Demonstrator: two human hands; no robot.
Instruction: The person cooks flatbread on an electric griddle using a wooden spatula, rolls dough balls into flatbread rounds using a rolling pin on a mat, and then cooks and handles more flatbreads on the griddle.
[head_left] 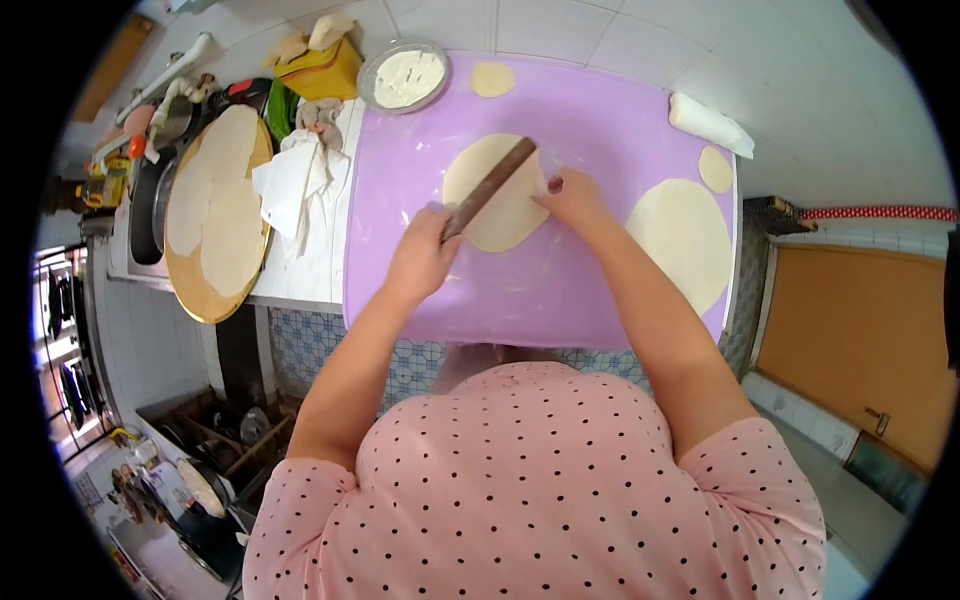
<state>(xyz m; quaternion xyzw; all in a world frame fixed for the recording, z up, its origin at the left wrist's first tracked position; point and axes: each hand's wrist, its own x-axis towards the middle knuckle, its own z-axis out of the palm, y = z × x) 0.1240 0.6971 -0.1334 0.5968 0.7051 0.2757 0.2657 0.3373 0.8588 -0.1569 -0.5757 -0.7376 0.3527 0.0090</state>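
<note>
A round sheet of rolled dough lies on the purple mat in front of me. My left hand is wrapped round the near end of a dark wooden rolling pin, which slants across the dough toward the upper right. At the dough's right edge is my right hand, its fingers curled and pinching the rim. A larger dough sheet rests at the mat's right side. Two small dough rounds sit on the mat, one at the back and one at the far right.
A glass bowl of white flour stands at the back left, beside a yellow box. White cloths lie on the counter. Further left, a round golden board carries several dough sheets. A white roll lies at the back right.
</note>
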